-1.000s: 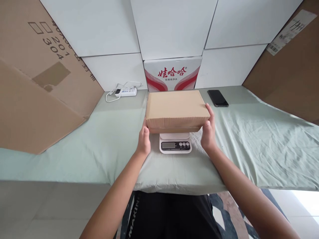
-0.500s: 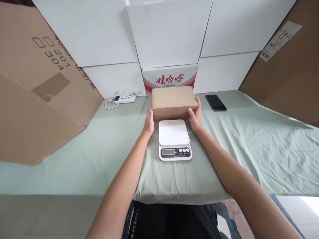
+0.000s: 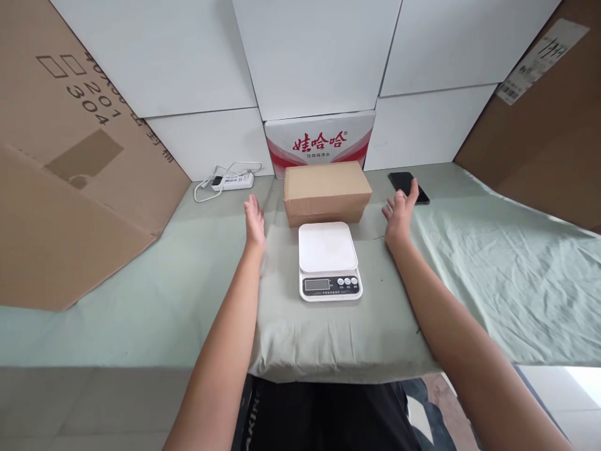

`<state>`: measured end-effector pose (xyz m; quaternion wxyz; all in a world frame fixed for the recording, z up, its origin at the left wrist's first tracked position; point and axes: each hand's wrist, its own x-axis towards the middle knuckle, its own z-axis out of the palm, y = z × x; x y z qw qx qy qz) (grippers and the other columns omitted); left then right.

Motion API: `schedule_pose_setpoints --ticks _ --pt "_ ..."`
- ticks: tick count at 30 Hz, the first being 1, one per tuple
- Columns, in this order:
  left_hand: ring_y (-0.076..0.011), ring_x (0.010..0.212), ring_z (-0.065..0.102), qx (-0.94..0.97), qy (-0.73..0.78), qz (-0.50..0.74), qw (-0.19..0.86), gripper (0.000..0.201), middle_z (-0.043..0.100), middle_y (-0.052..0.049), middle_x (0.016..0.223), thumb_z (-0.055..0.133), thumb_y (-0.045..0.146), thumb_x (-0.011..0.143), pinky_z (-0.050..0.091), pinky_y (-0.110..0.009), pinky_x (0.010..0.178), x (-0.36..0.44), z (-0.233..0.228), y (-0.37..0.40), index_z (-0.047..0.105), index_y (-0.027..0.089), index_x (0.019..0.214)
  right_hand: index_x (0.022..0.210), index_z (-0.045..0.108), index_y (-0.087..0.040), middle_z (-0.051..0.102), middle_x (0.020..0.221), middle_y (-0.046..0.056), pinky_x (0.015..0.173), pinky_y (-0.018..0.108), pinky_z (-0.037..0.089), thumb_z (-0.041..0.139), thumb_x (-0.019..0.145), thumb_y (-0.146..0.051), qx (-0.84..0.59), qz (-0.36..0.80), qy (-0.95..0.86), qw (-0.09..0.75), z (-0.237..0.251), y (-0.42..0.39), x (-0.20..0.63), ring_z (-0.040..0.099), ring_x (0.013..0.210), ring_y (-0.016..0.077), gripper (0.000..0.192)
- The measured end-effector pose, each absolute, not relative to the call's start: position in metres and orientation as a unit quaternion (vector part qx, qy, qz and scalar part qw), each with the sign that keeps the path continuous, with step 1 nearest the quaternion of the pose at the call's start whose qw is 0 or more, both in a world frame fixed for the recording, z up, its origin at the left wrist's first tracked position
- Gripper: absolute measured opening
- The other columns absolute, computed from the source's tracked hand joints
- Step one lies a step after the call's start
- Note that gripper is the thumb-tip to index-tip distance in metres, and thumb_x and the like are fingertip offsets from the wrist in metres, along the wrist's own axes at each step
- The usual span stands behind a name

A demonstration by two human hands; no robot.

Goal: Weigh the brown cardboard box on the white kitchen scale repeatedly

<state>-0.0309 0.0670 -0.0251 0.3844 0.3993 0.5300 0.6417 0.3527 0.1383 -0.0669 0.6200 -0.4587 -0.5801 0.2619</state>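
A small brown cardboard box (image 3: 326, 194) rests on the cloth right behind a white kitchen scale (image 3: 327, 248). The scale's platform is bare and its display looks blank. To the left of the box, apart from it, my left hand (image 3: 255, 219) is open and upright, holding nothing. My right hand (image 3: 400, 210) is open as well, off the box's right side, with fingers spread. Its fingertips overlap the view of a black smartphone (image 3: 399, 180) lying behind it; whether they touch it I cannot tell.
A white power strip (image 3: 233, 182) with a cable lies at the back left. Large cardboard panels (image 3: 61, 181) flank the cloth-covered table (image 3: 197, 269) on both sides. White boxes form a back wall, with a red-lettered carton (image 3: 322, 138) at its base.
Both hands have let go of the brown box and moved outward, one to each side. The box stays behind the scale. The camera view has shifted slightly.
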Motion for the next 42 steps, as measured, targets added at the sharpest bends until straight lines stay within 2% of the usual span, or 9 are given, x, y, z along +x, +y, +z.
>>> schedule_pose_setpoints --ticks 3,5,13,18,26,29,34,38,42 --pt "-0.0227 0.182 0.016 0.384 0.536 0.643 0.39 0.09 0.017 -0.002 0.196 0.009 0.082 0.11 0.022 -0.042 0.147 -0.033 -0.024 0.065 0.027 0.035 0.185 0.18 0.01 -0.056 0.038 0.184 0.007 0.133 0.079 0.042 0.045 0.1 -0.081 -0.493 0.304 -0.495 0.648 -0.065 0.135 0.352 0.047 0.17 0.0356 0.091" --pt "-0.0212 0.182 0.019 0.376 0.533 0.647 0.395 0.085 0.019 -0.002 0.196 0.007 0.074 0.113 0.022 -0.043 0.147 -0.029 -0.025 0.064 0.027 0.034 0.185 0.18 0.017 -0.053 0.042 0.181 0.008 0.135 0.075 0.041 0.05 0.098 -0.08 -0.502 0.315 -0.484 0.644 -0.061 0.131 0.346 0.048 0.168 0.0346 0.092" --pt "-0.0224 0.182 0.019 0.394 0.539 0.631 0.396 0.093 0.018 0.001 0.197 0.01 0.086 0.107 0.023 -0.04 0.146 -0.028 -0.032 0.067 0.027 0.038 0.184 0.172 0.036 -0.045 0.049 0.173 0.011 0.137 0.068 0.041 0.056 0.096 -0.079 -0.505 0.33 -0.466 0.647 -0.053 0.125 0.339 0.056 0.162 0.0355 0.085" --pt "-0.0193 0.181 0.019 0.391 0.541 0.626 0.404 0.088 0.017 -0.001 0.196 0.007 0.075 0.112 0.023 -0.037 0.146 -0.027 -0.029 0.067 0.023 0.031 0.186 0.169 0.042 -0.043 0.054 0.168 0.012 0.136 0.065 0.044 0.053 0.097 -0.079 -0.51 0.324 -0.472 0.642 -0.048 0.12 0.335 0.054 0.164 0.0334 0.081" --pt "-0.023 0.181 0.023 0.395 0.543 0.621 0.404 0.086 0.021 0.0 0.195 0.012 0.077 0.112 0.026 -0.041 0.146 -0.022 -0.028 0.065 0.029 0.035 0.184 0.162 0.054 -0.04 0.061 0.163 0.011 0.13 0.061 0.052 0.056 0.095 -0.081 -0.523 0.337 -0.464 0.631 -0.042 0.116 0.33 0.068 0.147 0.0332 0.078" --pt "-0.021 0.181 0.024 0.396 0.541 0.623 0.403 0.082 0.022 0.001 0.195 0.012 0.072 0.114 0.025 -0.04 0.146 -0.02 -0.029 0.065 0.029 0.034 0.184 0.157 0.059 -0.038 0.062 0.163 0.011 0.129 0.061 0.054 0.058 0.094 -0.081 -0.519 0.35 -0.466 0.625 -0.039 0.114 0.329 0.07 0.145 0.0338 0.076" --pt "-0.0225 0.181 0.024 0.423 0.536 0.608 0.404 0.093 0.027 -0.003 0.194 0.016 0.083 0.11 0.026 -0.036 0.145 -0.013 -0.032 0.066 0.035 0.028 0.183 0.157 0.06 -0.039 0.062 0.168 0.011 0.131 0.061 0.053 0.06 0.093 -0.081 -0.513 0.371 -0.48 0.608 -0.034 0.109 0.325 0.07 0.146 0.0342 0.077" --pt "-0.0235 0.181 0.025 0.443 0.527 0.595 0.415 0.093 0.029 -0.004 0.193 0.018 0.083 0.11 0.025 -0.039 0.147 -0.006 -0.036 0.066 0.039 0.027 0.181 0.162 0.057 -0.037 0.058 0.173 0.012 0.133 0.061 0.051 0.062 0.091 -0.085 -0.494 0.387 -0.506 0.592 -0.034 0.108 0.322 0.068 0.15 0.0346 0.085" --pt "-0.0251 0.181 0.027 0.46 0.514 0.585 0.427 0.093 0.033 -0.004 0.192 0.023 0.084 0.109 0.025 -0.042 0.148 -0.001 -0.038 0.065 0.042 0.028 0.18 0.165 0.052 -0.037 0.062 0.172 0.011 0.133 0.062 0.052 0.063 0.091 -0.086 -0.457 0.416 -0.538 0.574 -0.037 0.108 0.317 0.066 0.154 0.0348 0.09"
